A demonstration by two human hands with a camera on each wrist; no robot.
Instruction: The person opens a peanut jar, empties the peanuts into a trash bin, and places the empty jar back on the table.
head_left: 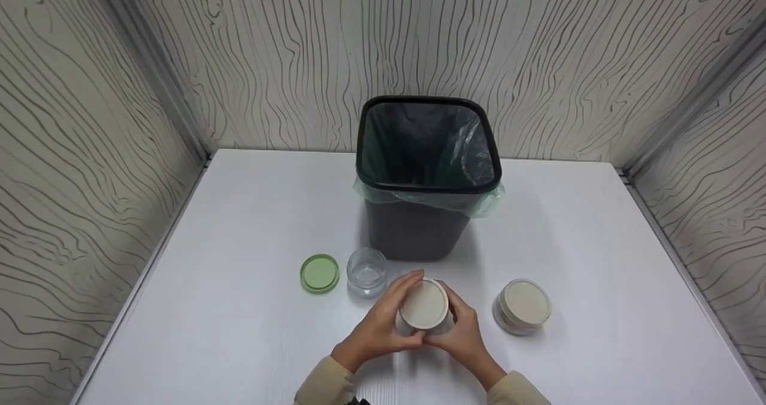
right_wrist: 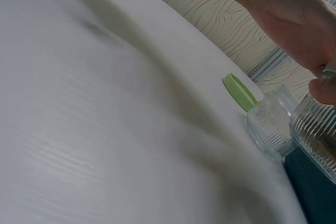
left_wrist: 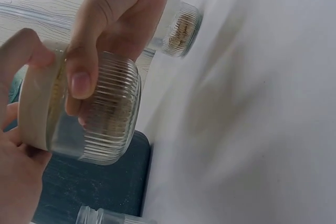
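Note:
A ribbed glass jar with brown contents and a cream lid is held up off the table between both hands. My left hand grips it around the lid, thumb at the near side. My right hand wraps around the glass body, as the left wrist view shows. To the left stands an open, empty clear jar, with a light green lid lying beside it. A second cream-lidded jar with brown contents stands right of my right hand.
Behind the jars stands a dark bin lined with a green plastic bag. All of it is on a white table, enclosed by wood-grain-patterned panels at the back and sides.

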